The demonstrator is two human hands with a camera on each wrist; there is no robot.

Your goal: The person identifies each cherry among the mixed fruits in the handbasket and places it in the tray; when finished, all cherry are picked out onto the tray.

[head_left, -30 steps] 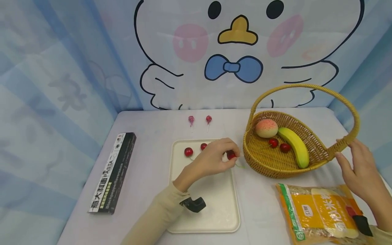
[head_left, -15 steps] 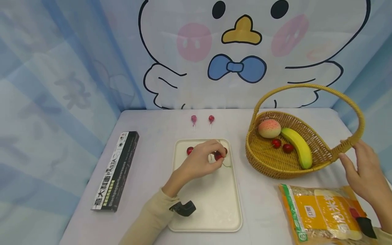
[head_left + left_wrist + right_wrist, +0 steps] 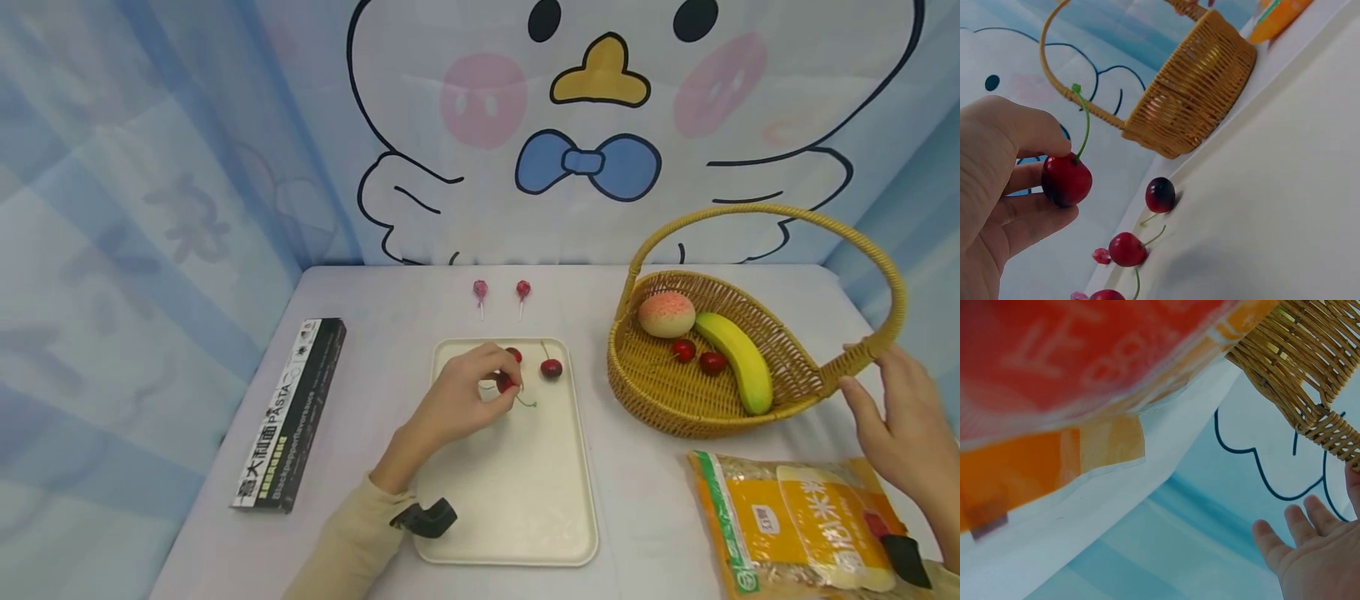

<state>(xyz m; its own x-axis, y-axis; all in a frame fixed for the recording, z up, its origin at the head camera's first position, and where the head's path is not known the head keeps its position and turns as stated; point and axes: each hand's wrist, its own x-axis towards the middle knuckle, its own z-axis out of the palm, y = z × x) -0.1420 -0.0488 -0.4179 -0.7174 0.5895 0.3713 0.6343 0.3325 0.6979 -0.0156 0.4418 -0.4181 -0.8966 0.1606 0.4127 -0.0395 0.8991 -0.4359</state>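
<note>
Since the earlier frame my left hand [image 3: 459, 398] has moved leftward above the tray [image 3: 517, 508], carrying 1 cherry [image 3: 1066, 180] pinched between thumb and fingertips; 3 more cherries [image 3: 1160, 195] lie on the tray. My right hand [image 3: 903, 417], fingers loosely straight, touches the basket's handle [image 3: 853, 358]. I expect the cherry light, smooth, slippery: hold its round sides, sparing the thin, probably bendy stem [image 3: 1087, 128].

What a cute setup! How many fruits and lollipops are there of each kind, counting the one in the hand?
Cherries: 6 (3 on the tray, 2 in the basket, 1 in the left hand)
Lollipops: 2
Banana: 1
Peach: 1
Total: 10
</note>
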